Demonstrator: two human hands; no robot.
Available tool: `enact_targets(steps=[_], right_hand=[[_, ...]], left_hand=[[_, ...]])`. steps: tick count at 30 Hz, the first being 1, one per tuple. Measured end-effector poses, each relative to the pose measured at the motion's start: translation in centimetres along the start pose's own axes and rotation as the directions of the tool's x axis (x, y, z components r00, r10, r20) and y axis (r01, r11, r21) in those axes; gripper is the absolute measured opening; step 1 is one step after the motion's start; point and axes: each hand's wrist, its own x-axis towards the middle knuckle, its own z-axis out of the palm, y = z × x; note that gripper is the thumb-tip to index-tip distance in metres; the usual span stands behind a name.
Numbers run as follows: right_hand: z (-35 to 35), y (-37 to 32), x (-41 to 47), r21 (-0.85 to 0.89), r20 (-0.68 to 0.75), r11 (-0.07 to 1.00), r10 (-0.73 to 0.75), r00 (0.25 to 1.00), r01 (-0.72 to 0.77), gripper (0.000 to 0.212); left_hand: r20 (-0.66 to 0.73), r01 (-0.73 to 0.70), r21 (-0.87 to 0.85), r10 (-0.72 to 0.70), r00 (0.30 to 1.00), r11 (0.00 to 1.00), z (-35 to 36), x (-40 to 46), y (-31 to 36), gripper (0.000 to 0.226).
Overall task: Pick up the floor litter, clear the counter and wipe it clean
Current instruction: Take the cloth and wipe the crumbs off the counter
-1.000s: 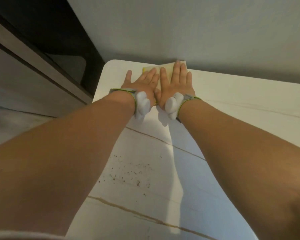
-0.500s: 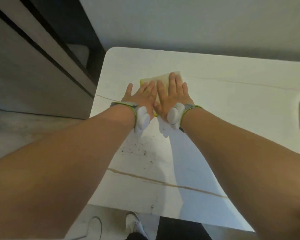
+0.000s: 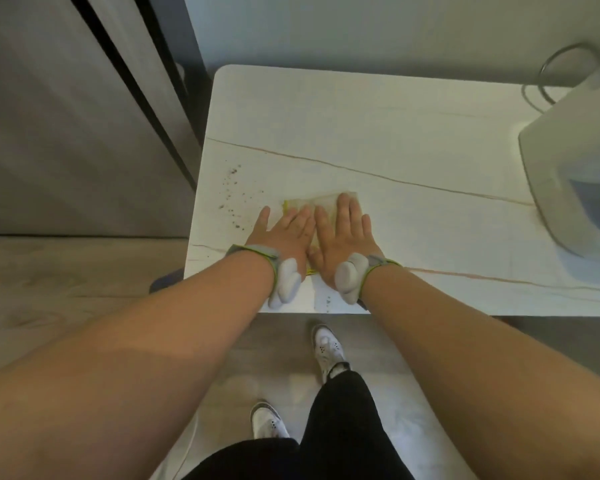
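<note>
A folded yellow cloth (image 3: 321, 200) lies flat on the white marble-look counter (image 3: 378, 133), near its front edge. My left hand (image 3: 284, 233) and my right hand (image 3: 343, 237) press down on it side by side, fingers straight and pointing away from me. Most of the cloth is hidden under my palms. Dark crumbs (image 3: 231, 192) are scattered on the counter just left of my left hand. A few specks (image 3: 327, 301) sit by the front edge between my wrists.
A white appliance (image 3: 575, 174) stands at the counter's right side, with a wire ring (image 3: 561, 64) behind it. A tall grey cabinet (image 3: 66, 116) borders the counter on the left. Below the front edge are the wooden floor (image 3: 49, 289) and my white shoes (image 3: 328, 348).
Both hands have dragged the cloth from the counter's back edge by the wall toward me, to near the front edge. The crumbs, once nearer me than the hands, now lie left of them.
</note>
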Motion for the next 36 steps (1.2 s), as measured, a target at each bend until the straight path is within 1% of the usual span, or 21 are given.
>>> enact_targets(steps=[2, 7, 13, 16, 20, 22, 26, 31, 36], right_hand=[[0.9, -0.5, -1.8, 0.019, 0.007, 1.0, 0.014, 1.0, -0.014, 0.074], [2.9, -2.3, -6.6, 0.048, 0.037, 0.997, 0.052, 0.998, -0.053, 0.075], [3.9, -4.1, -10.3, 0.04, 0.088, 0.995, 0.091, 0.992, -0.095, 0.073], [3.5, -4.4, -10.9, 0.058, 0.127, 0.994, 0.087, 0.988, -0.095, 0.07], [2.8, -4.7, -10.7, 0.076, 0.186, 0.988, 0.117, 0.976, -0.134, 0.067], [2.7, -5.0, -10.2, 0.062, 0.192, 0.984, 0.153, 0.969, -0.168, 0.07], [2.5, -4.8, -7.8, 0.044, 0.159, 0.971, 0.226, 0.961, -0.236, 0.077], [0.3, -2.5, -2.4, 0.05, 0.131, 0.969, 0.232, 0.964, -0.24, 0.084], [-2.4, -0.7, 4.9, 0.081, 0.053, 0.973, 0.213, 0.976, -0.217, 0.077]], left_hand=[[0.003, -0.022, -0.013, 0.022, 1.0, 1.0, 1.1, -1.2, 0.6, 0.079], [-0.029, -0.099, -0.007, 0.098, 0.995, 0.995, 3.9, -5.3, 2.1, 0.07], [0.003, -0.101, -0.025, 0.101, 0.995, 0.995, 6.2, -8.3, 3.1, 0.078], [0.007, -0.099, -0.044, 0.1, 0.995, 0.994, 6.4, -8.7, 3.2, 0.079], [0.02, -0.111, -0.018, 0.112, 0.994, 0.994, 5.9, -8.5, 2.9, 0.08], [0.017, -0.11, -0.017, 0.11, 0.994, 0.994, 5.4, -7.8, 2.8, 0.079], [0.016, -0.112, 0.006, 0.112, 0.994, 0.994, 3.7, -5.7, 2.1, 0.076], [-0.009, -0.065, 0.005, 0.065, 0.998, 0.998, 0.1, -1.3, 0.5, 0.073], [-0.029, -0.018, 0.022, 0.018, 0.999, 1.0, -4.4, 4.3, -2.6, 0.077]])
